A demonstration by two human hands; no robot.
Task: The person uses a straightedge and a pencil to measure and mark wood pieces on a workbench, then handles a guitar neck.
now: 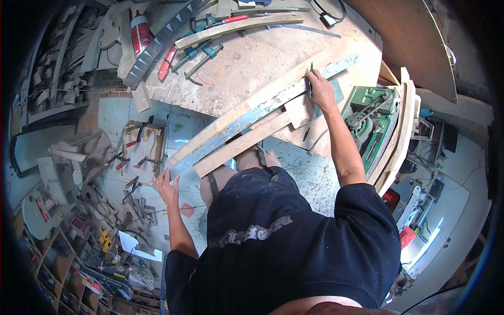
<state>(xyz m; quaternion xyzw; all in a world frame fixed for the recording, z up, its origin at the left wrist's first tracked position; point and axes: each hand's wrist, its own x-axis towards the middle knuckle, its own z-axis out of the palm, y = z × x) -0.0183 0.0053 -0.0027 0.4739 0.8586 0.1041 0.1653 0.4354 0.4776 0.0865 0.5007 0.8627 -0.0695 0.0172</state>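
A long, worn blue-grey straightedge (252, 116) lies diagonally along a pale wooden board (210, 131) that juts past the workbench's near edge. At its lower left end, my left hand (167, 190) grips the straightedge, thumb and fingers about the tip; the board's end is there too. Farther up, my right hand (321, 90) is closed around a dark, slim marking tool (310, 86), probably a pencil, held upright against the straightedge. Nearer my body, a second wooden board (244, 146) runs roughly parallel. A small pale wood piece (299, 111) sits below my right hand.
On the workbench (231, 79) lie clamps (205, 55), a curved wood strip (239, 30) and a red-labelled bottle (140, 34). A green machine (367, 118) stands at right beside curved boards (401, 131). Clamped wood (143, 144) and clutter cover the floor at left.
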